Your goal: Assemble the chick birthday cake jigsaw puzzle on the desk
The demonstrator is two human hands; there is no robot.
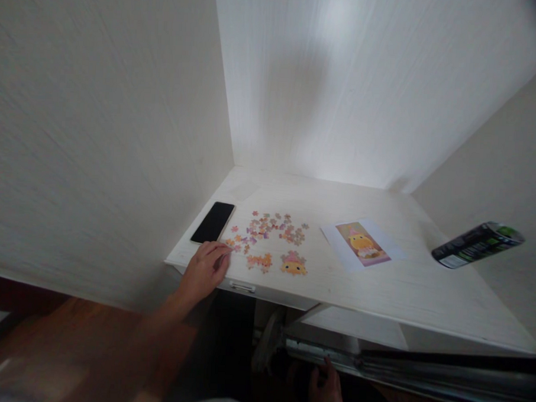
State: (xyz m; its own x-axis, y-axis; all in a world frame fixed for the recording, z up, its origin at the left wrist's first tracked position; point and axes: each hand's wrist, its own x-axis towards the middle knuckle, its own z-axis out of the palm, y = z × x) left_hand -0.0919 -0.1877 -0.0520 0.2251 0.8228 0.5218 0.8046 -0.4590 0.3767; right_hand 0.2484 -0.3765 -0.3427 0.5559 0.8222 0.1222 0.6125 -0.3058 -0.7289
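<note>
My left hand (pixel 205 267) rests at the front left of the desk, fingertips pinched on a small puzzle piece (pixel 231 249) that is mostly covered. Just beyond lie loose jigsaw pieces (pixel 264 226) in a scattered heap. Nearer the front edge are two joined clusters: an orange and pink one (pixel 259 261), and one showing a yellow face with a pink top (pixel 293 263). Below the desk edge, in shadow, my right hand (pixel 326 393) is held low, its thumb and index finger apart and nothing visible between them.
A black phone (pixel 213 222) lies left of the pieces. To the right, a printed reference picture (pixel 362 244) lies on white paper. A dark can (pixel 477 244) stands by the right wall. White panels (pixel 299 96) enclose the desk (pixel 321 197); a drawer handle (pixel 242 287) is at its front.
</note>
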